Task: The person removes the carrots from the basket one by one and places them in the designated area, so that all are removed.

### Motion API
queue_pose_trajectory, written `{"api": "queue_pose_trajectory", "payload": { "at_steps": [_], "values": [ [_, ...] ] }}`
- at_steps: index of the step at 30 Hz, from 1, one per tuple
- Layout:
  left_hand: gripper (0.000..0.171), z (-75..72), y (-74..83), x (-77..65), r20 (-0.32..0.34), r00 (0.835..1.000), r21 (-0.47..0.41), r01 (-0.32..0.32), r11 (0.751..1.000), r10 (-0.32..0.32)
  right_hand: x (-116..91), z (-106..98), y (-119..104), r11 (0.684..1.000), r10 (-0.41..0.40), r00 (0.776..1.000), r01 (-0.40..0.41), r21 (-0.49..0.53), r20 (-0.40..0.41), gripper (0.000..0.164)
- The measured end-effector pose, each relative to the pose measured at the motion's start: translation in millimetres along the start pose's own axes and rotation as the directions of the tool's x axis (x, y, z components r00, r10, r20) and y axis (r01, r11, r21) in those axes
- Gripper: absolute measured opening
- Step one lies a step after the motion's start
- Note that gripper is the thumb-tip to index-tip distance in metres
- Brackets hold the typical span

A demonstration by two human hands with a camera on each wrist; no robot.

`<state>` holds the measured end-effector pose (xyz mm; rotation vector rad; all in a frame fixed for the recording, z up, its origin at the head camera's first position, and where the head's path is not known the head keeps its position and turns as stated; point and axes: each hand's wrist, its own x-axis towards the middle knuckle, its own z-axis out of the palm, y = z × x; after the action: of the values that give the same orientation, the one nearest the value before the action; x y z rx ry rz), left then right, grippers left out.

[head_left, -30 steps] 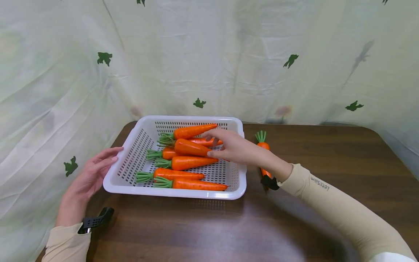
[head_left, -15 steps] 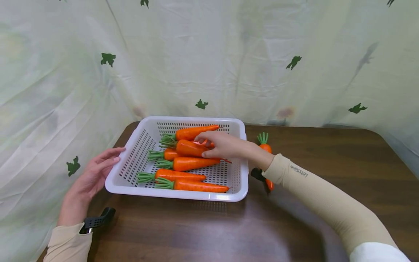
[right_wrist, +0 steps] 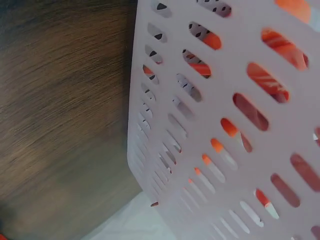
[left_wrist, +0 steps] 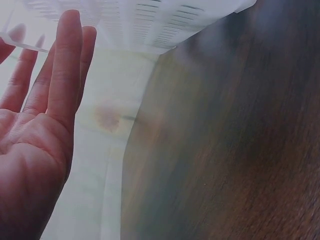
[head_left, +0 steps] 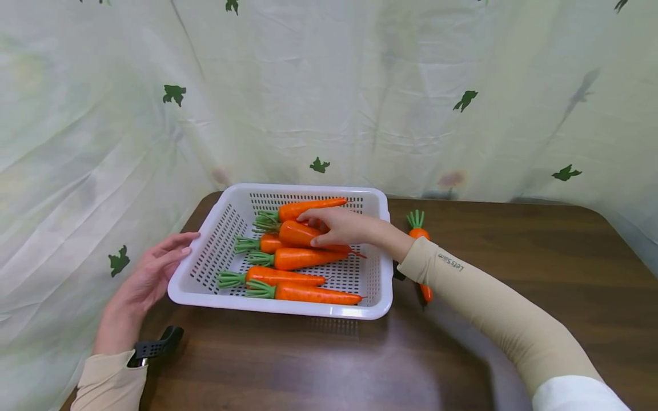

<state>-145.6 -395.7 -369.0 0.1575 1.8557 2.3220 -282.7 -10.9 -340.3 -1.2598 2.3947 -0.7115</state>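
In the head view a white perforated plastic basket (head_left: 382,274) holds several orange carrots with green stalks. My right hand (head_left: 341,226) is inside it, thumb on the near side and fingers on the far side of a carrot (head_left: 295,233) lying on top of the others. Its fingertips are partly hidden behind that carrot. At the basket's left rim my left hand (head_left: 149,277) touches the edge with its fingertips. In the left wrist view its fingers (left_wrist: 65,70) are long and straight beside the basket's underside. Only the basket's slotted wall (right_wrist: 200,125) shows in the right wrist view.
Another carrot (head_left: 418,233) lies on the dark wooden table (head_left: 514,251), to the right of the basket and partly behind the right forearm. A pale curtain (head_left: 360,97) with green leaf shapes hangs along the back and left.
My right hand has slid leftward along the top carrot, towards its thick end, and its sleeve now covers more of the carrot on the table. The left hand stays at the rim.
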Motion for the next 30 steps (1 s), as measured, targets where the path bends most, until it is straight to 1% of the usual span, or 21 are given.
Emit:
{"api": "queue_pose_trajectory", "payload": {
  "at_steps": [8, 13, 21, 26, 30],
  "values": [
    [0.038, 0.1, 0.4, 0.8, 0.012, 1.000, -0.006, -0.006, 1.000, 0.006, 1.7, 1.3, -0.3, 1.000, 0.011, 1.000, -0.011, -0.016, 0.005, 0.058],
    [0.039, 0.1, 0.6, -0.1, 0.032, 0.999, -0.014, -0.008, 1.000, 0.008, 2.2, 1.6, -0.2, 1.000, -0.003, 1.000, 0.002, 0.028, 0.024, 0.061],
    [0.037, 0.6, 1.2, 0.2, 0.001, 1.000, 0.001, -0.005, 1.000, 0.005, 2.1, 3.3, -1.1, 0.999, 0.000, 0.998, -0.003, 0.046, 0.063, 0.066],
    [0.036, 0.8, 0.2, 0.3, -0.010, 1.000, -0.013, -0.002, 1.000, 0.002, 1.3, 3.2, -1.5, 0.999, -0.003, 0.998, -0.001, 0.053, 0.066, 0.065],
    [0.036, 0.9, -0.8, 0.5, -0.015, 1.000, -0.008, -0.004, 1.000, 0.004, 0.5, 3.7, -1.4, 0.998, -0.001, 0.998, -0.003, 0.058, 0.067, 0.066]
  ]
}}
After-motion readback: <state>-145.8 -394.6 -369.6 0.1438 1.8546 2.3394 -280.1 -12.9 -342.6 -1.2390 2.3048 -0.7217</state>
